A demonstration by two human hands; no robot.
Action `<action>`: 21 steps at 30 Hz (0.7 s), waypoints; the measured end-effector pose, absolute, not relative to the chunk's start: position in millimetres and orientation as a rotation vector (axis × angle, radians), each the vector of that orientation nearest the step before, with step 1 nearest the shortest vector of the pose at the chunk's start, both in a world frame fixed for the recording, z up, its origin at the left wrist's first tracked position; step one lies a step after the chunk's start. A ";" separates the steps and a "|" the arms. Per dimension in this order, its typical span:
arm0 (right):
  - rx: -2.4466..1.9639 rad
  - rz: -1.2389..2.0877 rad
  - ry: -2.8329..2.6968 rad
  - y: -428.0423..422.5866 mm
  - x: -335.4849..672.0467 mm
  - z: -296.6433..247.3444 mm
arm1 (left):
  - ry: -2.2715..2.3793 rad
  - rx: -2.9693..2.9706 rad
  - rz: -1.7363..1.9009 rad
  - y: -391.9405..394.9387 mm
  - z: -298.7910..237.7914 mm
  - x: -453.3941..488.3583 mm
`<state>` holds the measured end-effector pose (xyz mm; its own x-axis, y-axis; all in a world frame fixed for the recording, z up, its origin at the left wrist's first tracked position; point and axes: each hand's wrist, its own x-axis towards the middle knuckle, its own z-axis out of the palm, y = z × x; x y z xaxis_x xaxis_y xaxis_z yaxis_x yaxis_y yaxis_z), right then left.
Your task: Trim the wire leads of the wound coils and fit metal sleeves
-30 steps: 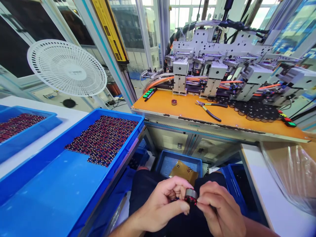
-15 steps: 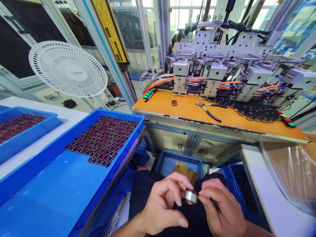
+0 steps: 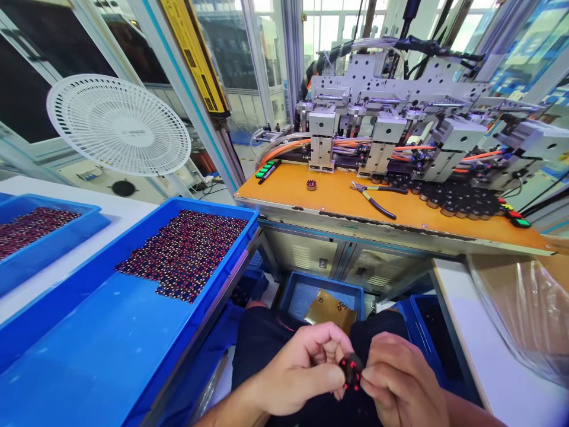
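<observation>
- Your left hand (image 3: pixel 302 370) and right hand (image 3: pixel 395 385) pinch one small round part (image 3: pixel 351 370) between fingertips, low over your lap, red-dotted face up for viewing.
- Left of your hands, the blue tray (image 3: pixel 111 332) keeps matching parts within reach.

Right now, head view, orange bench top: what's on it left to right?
Markers → small round part → pliers → cluster of dark round parts → coloured buttons, all on the orange bench top.

No legible text or labels anywhere
</observation>
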<state>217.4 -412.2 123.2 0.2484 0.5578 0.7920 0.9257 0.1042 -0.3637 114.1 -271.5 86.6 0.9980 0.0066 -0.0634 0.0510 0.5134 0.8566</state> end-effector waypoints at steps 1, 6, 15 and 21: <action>-1.593 -0.491 -1.442 -413.6 218.3 121.3 | 0.070 1.032 0.011 -272.8 85.7 113.2; -1.677 -0.447 -1.397 -421.2 222.3 108.0 | 0.006 1.029 0.185 -280.3 82.2 111.9; -1.576 -0.128 -1.164 -415.0 214.8 92.5 | -0.102 1.615 0.748 -281.7 80.9 110.8; -1.474 0.016 -1.003 -408.3 207.9 87.2 | -0.123 1.715 0.861 -281.7 78.0 113.2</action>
